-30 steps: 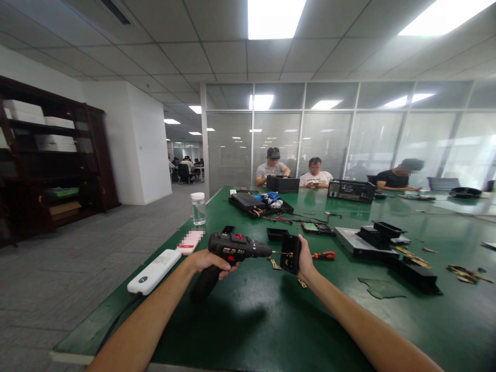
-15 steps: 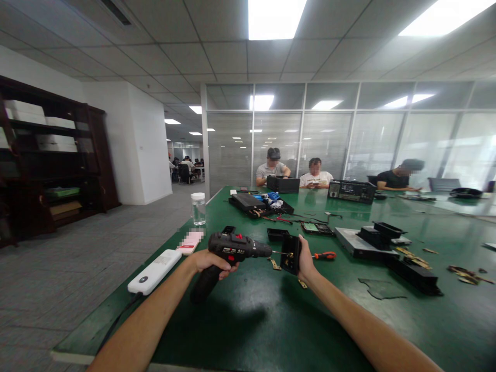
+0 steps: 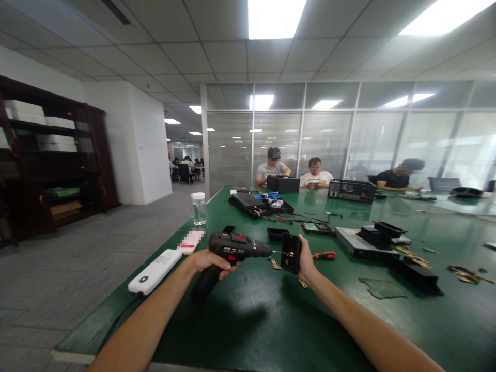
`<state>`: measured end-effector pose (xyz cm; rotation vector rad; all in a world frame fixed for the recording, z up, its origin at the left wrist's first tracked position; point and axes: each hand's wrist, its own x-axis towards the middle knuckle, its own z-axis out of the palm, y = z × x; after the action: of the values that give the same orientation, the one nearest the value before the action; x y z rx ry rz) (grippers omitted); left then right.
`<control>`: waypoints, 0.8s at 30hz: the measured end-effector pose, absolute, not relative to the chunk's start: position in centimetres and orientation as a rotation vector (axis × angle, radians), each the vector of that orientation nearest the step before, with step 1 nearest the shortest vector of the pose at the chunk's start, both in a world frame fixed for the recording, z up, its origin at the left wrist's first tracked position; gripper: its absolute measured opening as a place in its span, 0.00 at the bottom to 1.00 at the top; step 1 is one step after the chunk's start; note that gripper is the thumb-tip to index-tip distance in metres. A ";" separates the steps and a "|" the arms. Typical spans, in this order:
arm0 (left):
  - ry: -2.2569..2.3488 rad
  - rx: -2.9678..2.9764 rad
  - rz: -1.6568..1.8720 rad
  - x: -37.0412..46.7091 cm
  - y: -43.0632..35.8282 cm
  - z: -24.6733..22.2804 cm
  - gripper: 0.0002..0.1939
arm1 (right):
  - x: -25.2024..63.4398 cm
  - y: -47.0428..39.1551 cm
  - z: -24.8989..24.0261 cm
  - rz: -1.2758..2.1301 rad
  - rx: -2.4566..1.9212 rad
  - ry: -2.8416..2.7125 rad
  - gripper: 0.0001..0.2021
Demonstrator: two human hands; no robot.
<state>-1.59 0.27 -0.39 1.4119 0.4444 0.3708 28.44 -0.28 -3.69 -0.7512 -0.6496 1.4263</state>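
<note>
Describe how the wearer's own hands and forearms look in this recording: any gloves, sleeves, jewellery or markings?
The left hand and right hand are ungloved. No sleeve covers the visible parts of the left forearm or right forearm. I see no watch, bracelet or ring, and no tattoo or written marking; finer details are too small to tell.

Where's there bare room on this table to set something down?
Bare table lies below the drill, between the forearms, and right of the right forearm, nearer than the thin sheet. Beyond the black part in the right hand it is crowded: tray, board, wires.
</note>
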 end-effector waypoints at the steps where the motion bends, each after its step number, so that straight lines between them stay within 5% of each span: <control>1: 0.448 1.406 0.369 -1.6 0.3 -0.4 0.19 | 28.4 -0.3 -3.7 1.429 -0.752 -0.648 0.20; 24: 0.448 1.433 0.364 -1.6 0.1 -0.2 0.19 | 28.4 -0.3 -3.6 1.422 -0.754 -0.648 0.20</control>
<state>-1.56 0.14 -0.18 1.4330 0.4479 0.3642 28.44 -0.29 -3.60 -0.7540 -0.6476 1.4218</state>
